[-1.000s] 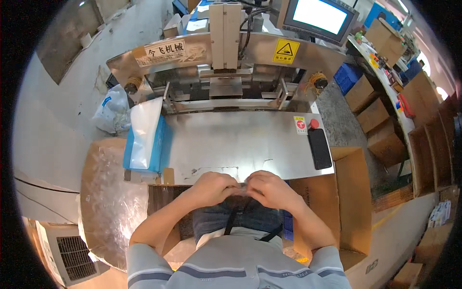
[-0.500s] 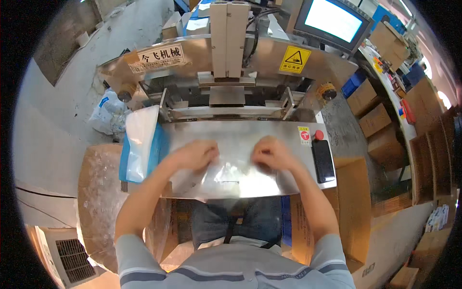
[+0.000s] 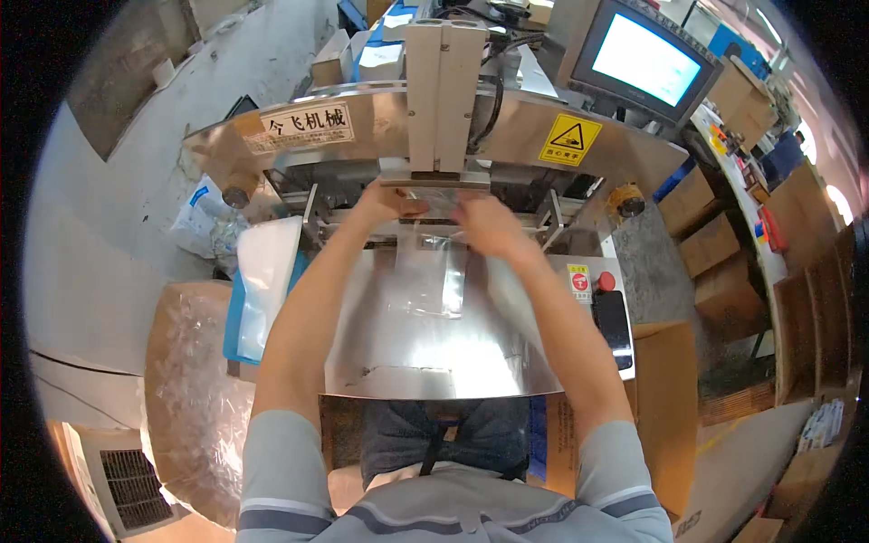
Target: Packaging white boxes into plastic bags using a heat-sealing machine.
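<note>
From here, I'm apparently positioning the clear, flat plastic bag; next calls for squaring it. Whether blurred fingers clamp it, I can't tell.

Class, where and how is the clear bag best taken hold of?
Probably by its two long side edges near the far end, one hand from each side: the left hand from the left, the right hand from the right. The bag looks thin and flat, its near part spread on the table, so a light edge pinch should suit it.
</note>
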`<state>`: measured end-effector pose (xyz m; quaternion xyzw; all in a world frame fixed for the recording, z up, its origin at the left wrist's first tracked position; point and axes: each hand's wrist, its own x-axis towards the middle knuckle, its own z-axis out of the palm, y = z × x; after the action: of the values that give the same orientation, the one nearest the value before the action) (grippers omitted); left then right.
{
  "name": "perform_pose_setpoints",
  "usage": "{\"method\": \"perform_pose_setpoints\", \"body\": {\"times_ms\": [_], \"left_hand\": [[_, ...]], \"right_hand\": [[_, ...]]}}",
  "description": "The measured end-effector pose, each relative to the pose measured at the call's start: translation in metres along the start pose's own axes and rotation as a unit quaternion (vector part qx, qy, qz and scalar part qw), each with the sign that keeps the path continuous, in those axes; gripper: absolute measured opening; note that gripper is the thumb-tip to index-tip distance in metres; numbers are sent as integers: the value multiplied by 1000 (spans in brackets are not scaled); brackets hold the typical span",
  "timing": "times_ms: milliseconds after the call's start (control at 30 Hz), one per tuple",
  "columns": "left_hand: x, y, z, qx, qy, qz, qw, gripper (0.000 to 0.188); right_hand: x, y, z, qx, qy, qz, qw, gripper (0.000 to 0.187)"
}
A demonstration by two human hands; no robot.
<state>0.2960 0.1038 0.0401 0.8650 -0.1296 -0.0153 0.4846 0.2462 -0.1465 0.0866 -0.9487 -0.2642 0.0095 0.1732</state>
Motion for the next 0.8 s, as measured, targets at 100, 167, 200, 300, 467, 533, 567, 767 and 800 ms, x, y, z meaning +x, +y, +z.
{"method": "perform_pose_setpoints", "body": {"times_ms": [100, 167, 200, 300, 467, 533, 567, 767, 800], "left_hand": [[-42, 68, 34, 169, 163, 5, 972, 40], [-74, 63, 57, 289, 233, 93, 924, 45], [-108, 88, 77, 272, 166, 105, 942, 51], [-217, 78, 126, 330, 59, 83, 939, 61], [-262, 81, 142, 305, 113, 89, 942, 66], [-258, 83, 145, 315, 137, 95, 934, 65], [-260, 82, 145, 312, 138, 99, 935, 64], [-266, 80, 147, 304, 114, 81, 942, 63], [-265, 80, 147, 312, 129, 93, 937, 61]], "right_hand": [[-24, -19, 29, -72, 79, 3, 994, 61], [-28, -17, 49, -107, 102, -7, 989, 59], [-30, -9, 50, -143, 124, -4, 982, 58], [-26, -23, 38, -109, 70, 4, 992, 58], [-27, -27, 35, -110, 69, -15, 991, 59], [-26, -24, 32, -103, 65, -10, 992, 59], [-27, -21, 36, -116, 70, -13, 991, 59], [-27, -25, 35, -118, 93, -18, 988, 52], [-27, -26, 33, -116, 94, -19, 989, 52]]}}
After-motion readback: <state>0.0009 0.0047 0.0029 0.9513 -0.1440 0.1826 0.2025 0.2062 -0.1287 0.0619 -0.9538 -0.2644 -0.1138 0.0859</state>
